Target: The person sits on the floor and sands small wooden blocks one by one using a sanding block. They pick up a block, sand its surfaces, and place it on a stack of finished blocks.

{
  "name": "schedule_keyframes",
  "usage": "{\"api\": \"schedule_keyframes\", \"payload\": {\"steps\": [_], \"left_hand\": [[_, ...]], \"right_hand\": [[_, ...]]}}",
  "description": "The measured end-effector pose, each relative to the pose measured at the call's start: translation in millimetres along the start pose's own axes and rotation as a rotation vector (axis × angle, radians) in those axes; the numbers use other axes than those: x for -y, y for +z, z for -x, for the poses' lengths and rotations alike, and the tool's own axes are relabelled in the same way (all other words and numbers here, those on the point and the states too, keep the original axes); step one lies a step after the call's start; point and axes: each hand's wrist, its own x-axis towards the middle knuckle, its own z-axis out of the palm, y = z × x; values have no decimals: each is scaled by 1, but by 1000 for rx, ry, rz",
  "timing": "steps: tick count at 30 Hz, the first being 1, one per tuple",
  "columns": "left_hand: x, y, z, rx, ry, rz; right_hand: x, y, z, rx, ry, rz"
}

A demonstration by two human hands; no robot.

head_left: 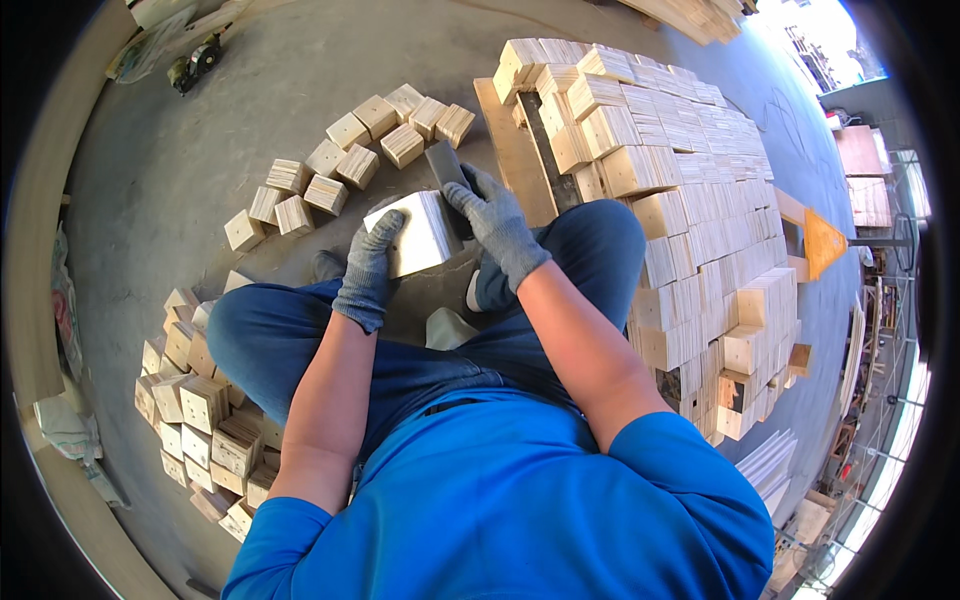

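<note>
Both my hands wear grey knit gloves. My left hand (368, 270) grips a pale plywood block (418, 238) by its left side, between my knees. In my right hand (497, 222) is a dark grey flat-sided block, like a sanding block (444, 164), held by its lower end at the plywood block's upper right. A darker strip shows along the plywood block's right side; I cannot tell whether it belongs to the grey block. Ahead, a curved double row of similar plywood blocks (325, 193) lies on the concrete floor (260, 120).
A big stack of plywood blocks (690, 190) on a pallet rises close on my right, by an orange pallet-jack part (824, 244). A loose heap of blocks (205, 405) lies at my left knee. A dark power tool (195, 65) sits at far left.
</note>
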Motion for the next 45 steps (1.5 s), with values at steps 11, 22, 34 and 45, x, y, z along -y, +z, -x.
{"api": "schedule_keyframes", "payload": {"steps": [11,22,34,45], "left_hand": [[-14,-5,0,-190,-96,29],[-13,-5,6,-170,-91,5],[-5,10,8,-107,-144,-11],[-15,-4,4,-207,-121,133]], "right_hand": [[5,6,53,56,-135,168],[9,8,41,52,-141,234],[21,1,-12,-39,-213,430],[11,8,70,49,-253,395]]}}
